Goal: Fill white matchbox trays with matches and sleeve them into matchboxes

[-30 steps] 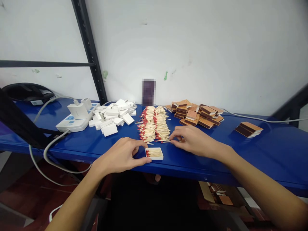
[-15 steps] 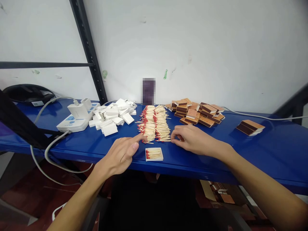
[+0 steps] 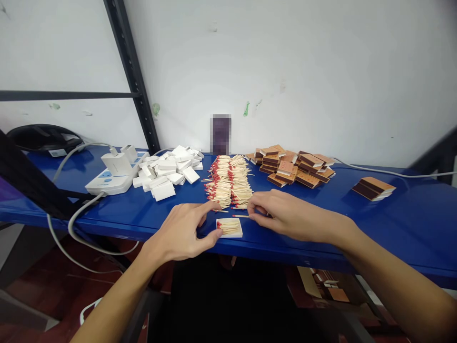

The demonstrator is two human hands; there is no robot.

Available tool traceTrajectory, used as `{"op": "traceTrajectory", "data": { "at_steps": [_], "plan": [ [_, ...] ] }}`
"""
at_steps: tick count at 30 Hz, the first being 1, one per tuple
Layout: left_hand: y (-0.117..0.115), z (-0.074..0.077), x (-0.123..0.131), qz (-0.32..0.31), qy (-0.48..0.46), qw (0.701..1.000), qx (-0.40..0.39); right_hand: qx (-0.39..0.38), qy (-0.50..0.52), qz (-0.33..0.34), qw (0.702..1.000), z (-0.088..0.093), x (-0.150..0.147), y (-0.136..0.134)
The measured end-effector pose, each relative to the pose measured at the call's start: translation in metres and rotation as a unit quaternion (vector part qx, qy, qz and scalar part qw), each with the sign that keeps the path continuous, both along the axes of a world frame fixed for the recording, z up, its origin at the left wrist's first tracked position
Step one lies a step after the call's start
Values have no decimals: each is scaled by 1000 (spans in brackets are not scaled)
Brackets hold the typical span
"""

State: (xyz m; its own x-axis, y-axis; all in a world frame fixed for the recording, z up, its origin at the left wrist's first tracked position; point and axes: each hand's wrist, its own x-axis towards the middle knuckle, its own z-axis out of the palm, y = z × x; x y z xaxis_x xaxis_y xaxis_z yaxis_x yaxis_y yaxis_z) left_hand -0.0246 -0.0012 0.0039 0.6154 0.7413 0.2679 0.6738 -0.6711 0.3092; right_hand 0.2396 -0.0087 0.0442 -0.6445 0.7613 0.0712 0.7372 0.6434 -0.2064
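Observation:
A small white matchbox tray point(image 3: 240, 234) lies near the front edge of the blue table, with red-tipped matches point(image 3: 228, 226) inside it. My left hand point(image 3: 182, 230) is open, thumb at the tray's left end and index fingertip at the near edge of the match pile point(image 3: 228, 183). Just behind the tray, my right hand point(image 3: 285, 213) pinches the plain end of a single match point(image 3: 241, 216) between thumb and fingers. Its red head points left. The pile forms two columns stretching back toward the wall.
White tray pieces point(image 3: 167, 171) are heaped at the left, beside a power strip point(image 3: 110, 185) with cables. Brown matchboxes point(image 3: 285, 167) are piled at the right, and more matchboxes point(image 3: 373, 188) lie farther right. A black rack post point(image 3: 134, 71) rises at the left.
My right hand has drawn a match from the pile toward the tray. My left thumb has spread away from the index finger and come down to the tray's left end.

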Motion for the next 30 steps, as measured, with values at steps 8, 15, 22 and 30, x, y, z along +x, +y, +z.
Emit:
{"op": "traceTrajectory", "data": {
  "at_steps": [8, 15, 22, 30],
  "plan": [
    [-2, -3, 2, -5, 19, 999, 26, -23, 25, 10, 999, -6, -25, -4],
    [-3, -4, 3, -13, 13, 999, 35, 57, 29, -65, 996, -2, -6, 9],
    [-4, -2, 3, -22, 20, 999, 33, 95, -20, -37, 995, -15, -3, 19],
    [-3, -2, 1, -43, 28, 998, 27, 82, -34, -51, 995, -18, -4, 24]
  ]
}}
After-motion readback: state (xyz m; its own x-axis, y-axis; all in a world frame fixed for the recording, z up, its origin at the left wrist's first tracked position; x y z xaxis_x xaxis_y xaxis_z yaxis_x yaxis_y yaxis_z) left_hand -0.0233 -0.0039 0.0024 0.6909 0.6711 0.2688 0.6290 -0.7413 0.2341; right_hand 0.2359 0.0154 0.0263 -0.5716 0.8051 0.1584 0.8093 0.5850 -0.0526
